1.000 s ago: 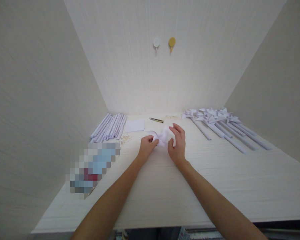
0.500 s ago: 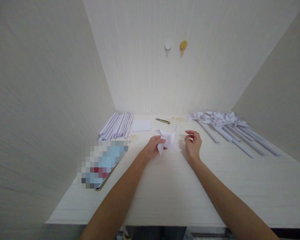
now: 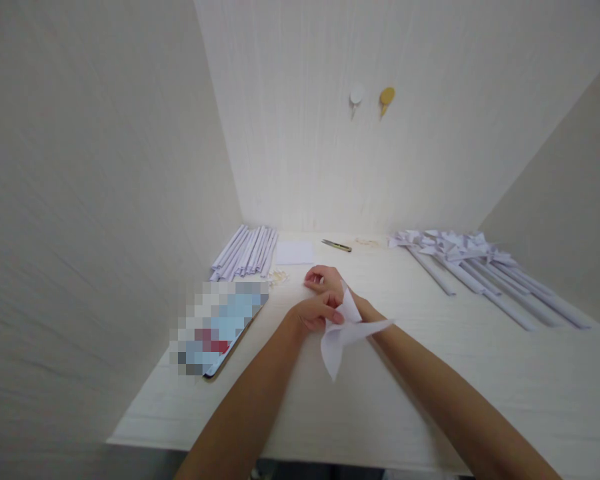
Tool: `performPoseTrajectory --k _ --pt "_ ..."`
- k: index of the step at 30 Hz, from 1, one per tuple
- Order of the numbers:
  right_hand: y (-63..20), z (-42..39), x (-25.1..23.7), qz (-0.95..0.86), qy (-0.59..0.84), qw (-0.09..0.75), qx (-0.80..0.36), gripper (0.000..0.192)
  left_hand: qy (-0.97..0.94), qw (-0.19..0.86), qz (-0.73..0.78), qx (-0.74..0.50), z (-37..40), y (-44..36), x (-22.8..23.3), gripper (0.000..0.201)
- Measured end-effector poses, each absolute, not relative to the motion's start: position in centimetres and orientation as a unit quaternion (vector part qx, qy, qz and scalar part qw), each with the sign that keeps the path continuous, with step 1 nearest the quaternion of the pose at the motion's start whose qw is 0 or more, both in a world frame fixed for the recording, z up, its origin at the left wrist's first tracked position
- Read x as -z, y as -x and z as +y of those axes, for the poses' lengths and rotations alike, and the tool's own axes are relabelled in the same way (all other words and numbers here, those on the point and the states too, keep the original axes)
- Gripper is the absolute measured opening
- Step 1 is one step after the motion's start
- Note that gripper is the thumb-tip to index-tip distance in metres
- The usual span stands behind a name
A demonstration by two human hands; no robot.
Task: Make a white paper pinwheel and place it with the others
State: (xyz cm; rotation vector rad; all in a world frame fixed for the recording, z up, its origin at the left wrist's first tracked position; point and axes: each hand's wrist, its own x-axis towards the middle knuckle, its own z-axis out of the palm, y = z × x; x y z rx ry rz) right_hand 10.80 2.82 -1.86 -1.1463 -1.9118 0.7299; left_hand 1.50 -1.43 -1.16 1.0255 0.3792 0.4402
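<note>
My left hand [image 3: 316, 313] is closed on a white paper pinwheel [image 3: 347, 327], pinching it near the middle between thumb and fingers. Its pointed blades spread to the right, one of them lying in front of my right wrist. My right hand [image 3: 326, 279] reaches across behind the left one, fingers curved and thumb apart, with nothing visible between them. A short way left of those fingertips lies a small heap of thin pale pieces [image 3: 279, 277], too small to name.
Rolled paper sticks [image 3: 247, 252] lie at the back left, beside a stack of white paper [image 3: 295, 253]. Small snips [image 3: 337, 245] lie near the back wall. Several finished pinwheels on sticks [image 3: 450, 247] are piled right. A blurred phone-like device [image 3: 230, 327] lies left.
My right hand has swung from the right over to the left, behind the pinwheel. My left hand has drawn the pinwheel nearer and turned it. The view has shifted slightly.
</note>
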Motion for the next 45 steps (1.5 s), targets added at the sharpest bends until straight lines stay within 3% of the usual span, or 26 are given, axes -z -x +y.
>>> performPoseTrajectory --k 6,12,30,45 --pt "-7.9 5.1 2.0 -0.757 0.526 0.329 -0.206 0.014 -0.501 0.829 0.160 -0.190 -1.3 -1.2 1.2 0.026" --pt "-7.8 5.5 1.8 -0.789 0.484 0.314 -0.210 0.005 -0.490 0.826 0.183 -0.210 -1.1 -1.2 1.5 0.026" --pt "-8.0 5.3 2.2 -0.752 0.439 0.415 -0.266 0.014 -0.493 0.841 0.141 -0.174 -1.3 -1.6 1.2 0.027" --pt "-8.3 5.9 2.7 -0.774 0.398 0.475 -0.129 0.018 -0.491 0.844 0.138 -0.166 -1.1 -1.6 1.4 0.030"
